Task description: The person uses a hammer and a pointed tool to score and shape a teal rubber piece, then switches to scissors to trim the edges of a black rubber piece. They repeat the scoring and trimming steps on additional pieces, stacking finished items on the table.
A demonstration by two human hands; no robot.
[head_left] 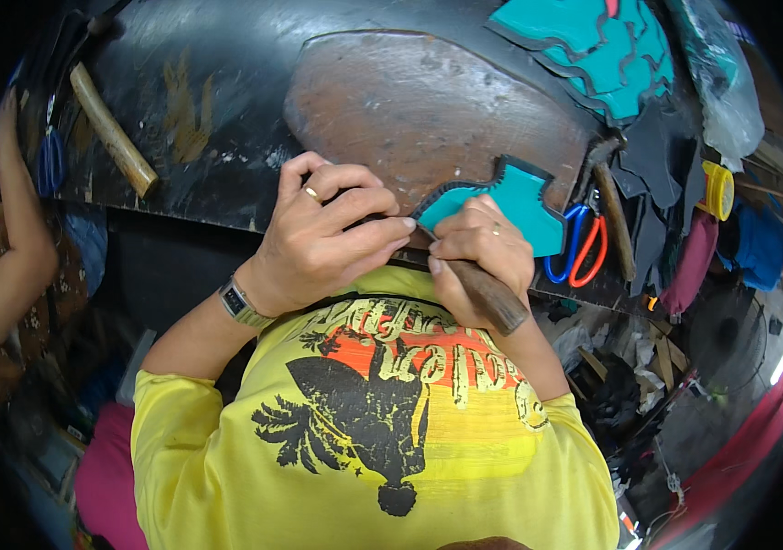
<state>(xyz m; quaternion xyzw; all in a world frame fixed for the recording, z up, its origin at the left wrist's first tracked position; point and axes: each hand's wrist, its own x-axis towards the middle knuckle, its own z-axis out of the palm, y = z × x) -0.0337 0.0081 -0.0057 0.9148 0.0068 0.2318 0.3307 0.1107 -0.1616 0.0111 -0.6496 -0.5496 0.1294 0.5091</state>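
Gripping a wooden tool handle (494, 299), your right hand (485, 243) is overlapping the black-edged teal panel (531, 206), your left hand (332, 229) curling beside it, contents unclear.

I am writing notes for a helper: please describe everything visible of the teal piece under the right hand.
The teal piece looks like thin, flexible sheet, lying teal side up over the brown board. Its outline is irregular and curved. A dark, partly notched border follows its upper edge. The right hand covers its lower left; the left hand is at its left tip, contact unclear.
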